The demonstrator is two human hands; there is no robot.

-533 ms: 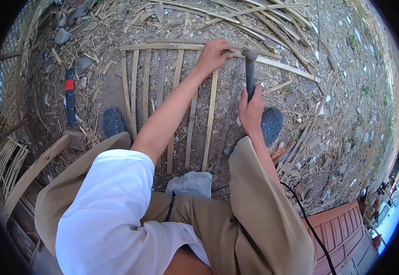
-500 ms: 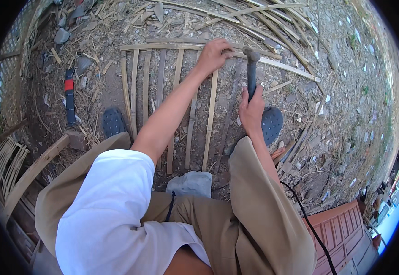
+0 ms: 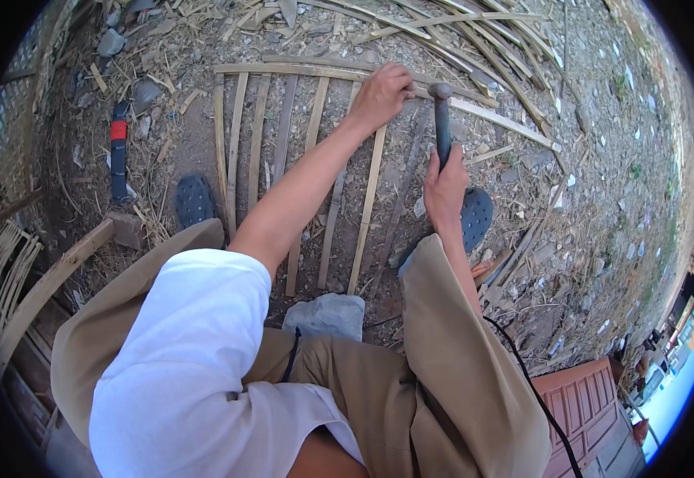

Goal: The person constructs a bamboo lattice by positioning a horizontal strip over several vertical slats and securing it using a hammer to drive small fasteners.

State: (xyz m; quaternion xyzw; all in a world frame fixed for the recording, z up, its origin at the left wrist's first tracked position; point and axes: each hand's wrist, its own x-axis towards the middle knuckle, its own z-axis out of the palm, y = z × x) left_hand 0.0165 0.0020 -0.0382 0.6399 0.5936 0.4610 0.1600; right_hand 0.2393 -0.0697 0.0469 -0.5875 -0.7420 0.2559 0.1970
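Observation:
My left hand [image 3: 382, 97] is closed in a pinch at the long crosswise wooden strip [image 3: 299, 70]; what sits between its fingertips is too small to make out. In my right hand [image 3: 445, 191] is a hammer [image 3: 443, 127], gripped by its dark handle. The hammer's head is up by the strip, just right of my left fingers. Several narrow slats [image 3: 369, 203] run from the crosswise strip back toward me, side by side on the ground. A pale strip [image 3: 506, 129] extends to the right past the hammer.
A flat grey stone [image 3: 327, 315] lies by the slats' near ends. Loose wooden strips [image 3: 474, 40] are heaped at the far right. A dark tool-like object with a red band [image 3: 119, 131] lies at left, near a wooden beam [image 3: 52, 291]. A reddish panelled board [image 3: 578, 410] is at lower right.
The hammer and my right hand have shifted slightly right in the picture. My left hand stays at the crosswise strip, its fingers a little more curled. The whole view has moved slightly.

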